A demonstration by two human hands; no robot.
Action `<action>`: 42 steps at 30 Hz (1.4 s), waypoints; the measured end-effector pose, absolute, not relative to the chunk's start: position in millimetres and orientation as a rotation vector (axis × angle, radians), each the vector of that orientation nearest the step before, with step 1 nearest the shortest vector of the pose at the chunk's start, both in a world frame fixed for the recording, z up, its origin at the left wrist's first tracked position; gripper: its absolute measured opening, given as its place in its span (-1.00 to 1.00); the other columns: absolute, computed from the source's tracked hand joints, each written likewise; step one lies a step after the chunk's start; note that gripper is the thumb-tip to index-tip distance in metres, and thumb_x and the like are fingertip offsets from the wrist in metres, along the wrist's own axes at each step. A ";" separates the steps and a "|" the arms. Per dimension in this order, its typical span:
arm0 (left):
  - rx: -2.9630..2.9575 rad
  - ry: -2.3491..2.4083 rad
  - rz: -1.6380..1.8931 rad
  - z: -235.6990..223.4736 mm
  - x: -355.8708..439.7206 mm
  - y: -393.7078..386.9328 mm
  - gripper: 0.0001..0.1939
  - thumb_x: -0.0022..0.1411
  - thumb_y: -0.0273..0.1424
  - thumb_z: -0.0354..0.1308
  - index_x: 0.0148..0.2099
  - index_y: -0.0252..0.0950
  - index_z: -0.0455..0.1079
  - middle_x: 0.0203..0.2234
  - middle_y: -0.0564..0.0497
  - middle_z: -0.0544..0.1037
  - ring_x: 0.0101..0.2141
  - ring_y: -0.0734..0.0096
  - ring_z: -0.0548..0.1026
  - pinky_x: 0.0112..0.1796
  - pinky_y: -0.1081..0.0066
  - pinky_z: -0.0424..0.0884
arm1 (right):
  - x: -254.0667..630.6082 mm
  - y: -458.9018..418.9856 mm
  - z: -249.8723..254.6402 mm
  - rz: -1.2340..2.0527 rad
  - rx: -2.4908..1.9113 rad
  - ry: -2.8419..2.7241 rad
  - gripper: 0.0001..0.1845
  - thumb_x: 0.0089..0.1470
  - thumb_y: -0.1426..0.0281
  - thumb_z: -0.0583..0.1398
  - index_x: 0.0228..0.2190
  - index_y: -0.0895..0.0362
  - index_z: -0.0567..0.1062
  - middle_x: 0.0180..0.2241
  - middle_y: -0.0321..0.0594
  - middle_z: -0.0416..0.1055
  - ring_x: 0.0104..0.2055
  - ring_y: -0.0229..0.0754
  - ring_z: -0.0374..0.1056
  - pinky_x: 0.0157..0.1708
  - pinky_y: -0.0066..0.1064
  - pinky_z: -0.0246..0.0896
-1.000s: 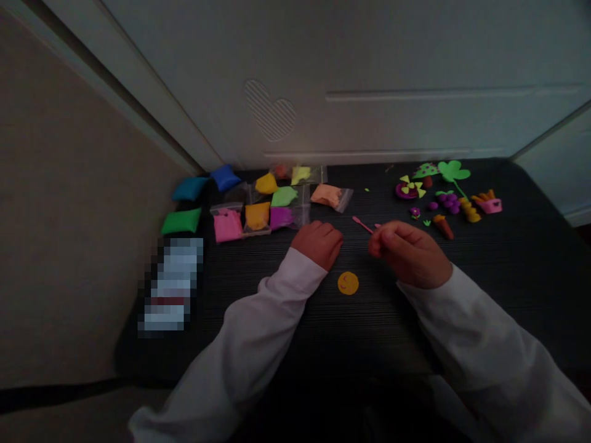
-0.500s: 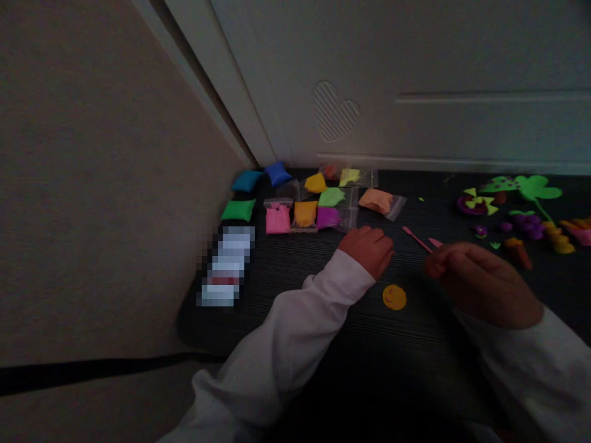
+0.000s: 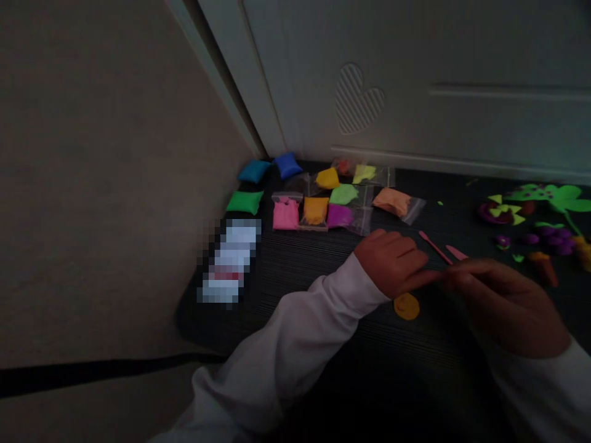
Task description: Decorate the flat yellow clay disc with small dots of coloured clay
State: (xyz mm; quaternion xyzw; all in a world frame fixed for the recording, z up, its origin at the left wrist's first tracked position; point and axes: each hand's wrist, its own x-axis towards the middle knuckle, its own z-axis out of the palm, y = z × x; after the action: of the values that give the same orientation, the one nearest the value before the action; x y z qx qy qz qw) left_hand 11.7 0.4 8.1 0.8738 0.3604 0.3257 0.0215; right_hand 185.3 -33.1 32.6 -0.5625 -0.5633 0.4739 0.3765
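Note:
My left hand (image 3: 393,263) reaches rightward over the dark table, its index finger stretched out and the other fingers curled; its thumb is hidden. That fingertip meets the fingertips of my right hand (image 3: 512,304), which are pressed together in a pinch. Whatever lies between the fingertips is too small and dark to make out. Just below my left hand rests a flat, round yellow-orange clay disc (image 3: 407,306), partly covered by the hand. Behind the fingertips lie a thin pink modelling tool (image 3: 435,248) and a second pink tool with a pointed end (image 3: 457,253).
Several clay bags, including a pink one (image 3: 285,214) and a peach one (image 3: 392,202), lie along the back. A phone-like pixelated rectangle (image 3: 233,258) is at left. Finished clay shapes stand at right, among them a purple bowl (image 3: 487,213) and purple grapes (image 3: 556,239).
My left hand has stretched out its index finger and met my right hand's fingertips. The clay disc is now partly covered. The whole view has shifted slightly.

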 end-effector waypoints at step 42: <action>2.411 1.108 1.321 22.3 5.7 2.8 -0.76 -0.01 -0.25 0.10 -0.53 -0.34 0.29 -0.65 0.07 0.38 -0.55 0.58 0.29 -0.46 0.49 0.24 | 176.3 -36.6 41.1 1.282 -1.215 -1.827 -0.59 0.01 0.34 0.05 -0.04 0.05 0.24 -0.49 -0.33 0.37 -0.44 -0.34 0.27 -0.40 -0.47 0.17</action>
State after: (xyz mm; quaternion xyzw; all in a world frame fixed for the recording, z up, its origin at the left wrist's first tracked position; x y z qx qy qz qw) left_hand 5.7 2.8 22.3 0.8102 0.3723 0.4440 0.0885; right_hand 176.3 -36.6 41.1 -0.4566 -0.6868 0.4820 0.2958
